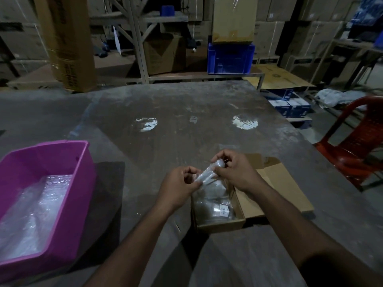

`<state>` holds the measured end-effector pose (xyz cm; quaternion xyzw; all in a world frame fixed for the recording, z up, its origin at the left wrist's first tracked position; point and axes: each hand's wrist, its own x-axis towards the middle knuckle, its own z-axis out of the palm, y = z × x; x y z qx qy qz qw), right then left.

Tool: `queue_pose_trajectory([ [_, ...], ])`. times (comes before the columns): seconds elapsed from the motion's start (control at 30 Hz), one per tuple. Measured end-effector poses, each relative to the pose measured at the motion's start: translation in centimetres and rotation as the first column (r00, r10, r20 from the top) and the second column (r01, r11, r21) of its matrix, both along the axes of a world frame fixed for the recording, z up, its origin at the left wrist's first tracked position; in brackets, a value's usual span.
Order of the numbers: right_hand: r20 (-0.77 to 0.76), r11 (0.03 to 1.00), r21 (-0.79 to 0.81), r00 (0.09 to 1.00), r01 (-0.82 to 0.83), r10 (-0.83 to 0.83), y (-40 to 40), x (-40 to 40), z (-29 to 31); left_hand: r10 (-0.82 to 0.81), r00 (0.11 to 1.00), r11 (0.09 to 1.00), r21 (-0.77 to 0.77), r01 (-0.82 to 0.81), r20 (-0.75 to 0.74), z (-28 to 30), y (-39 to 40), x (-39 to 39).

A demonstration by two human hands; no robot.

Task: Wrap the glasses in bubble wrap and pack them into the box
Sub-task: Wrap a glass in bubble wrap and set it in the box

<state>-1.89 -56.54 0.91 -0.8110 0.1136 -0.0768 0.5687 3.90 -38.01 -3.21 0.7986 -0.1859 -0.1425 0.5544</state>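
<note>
Both hands meet over an open cardboard box (pixel 241 221) near the table's front. My left hand (pixel 179 186) and my right hand (pixel 234 170) pinch a small clear bundle of bubble wrap (pixel 208 172), tilted up to the right; I cannot tell whether a glass is inside it. Wrapped pieces with a white label (pixel 222 210) lie in the box below the hands. The box's flap (pixel 275 191) lies open to the right.
A pink plastic tub (pixel 68 160) holding sheets of bubble wrap (pixel 37 208) stands at the front left. A red plastic chair (pixel 356 141) is at the table's right edge. Cardboard cartons, shelving and a blue crate (pixel 231 59) fill the back.
</note>
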Motion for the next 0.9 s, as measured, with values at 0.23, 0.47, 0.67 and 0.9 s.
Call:
queue_pose_trajectory([
  [0.23, -0.121, 0.874, -0.487, 0.991, -0.003, -0.064, -1.6, 2.4, -2.6, 0.105, 0.917, 0.872, 0.408, -0.271, 0.386, -1.4, -2.0, 1.2],
  [0.47, -0.13, 0.646, -0.759, 0.991, -0.082, -0.026, -1.7, 3.7, -4.7, 0.023, 0.868, 0.804, 0.507, -0.311, 0.496, -2.2, -2.6, 1.5],
  [0.67, -0.129, 0.474, -0.872, 0.991, -0.125, 0.023, -1.6, 4.3, -4.9, -0.216, 0.842, 0.678, 0.696, -0.235, 0.495, -2.3, -3.1, 2.0],
  [0.9, -0.25, 0.145, -0.954, 0.964, -0.261, 0.091, -1.6, 4.2, -5.5, -0.405, 0.806, 0.496, 0.844, -0.203, 0.432, -2.7, -3.9, 2.2],
])
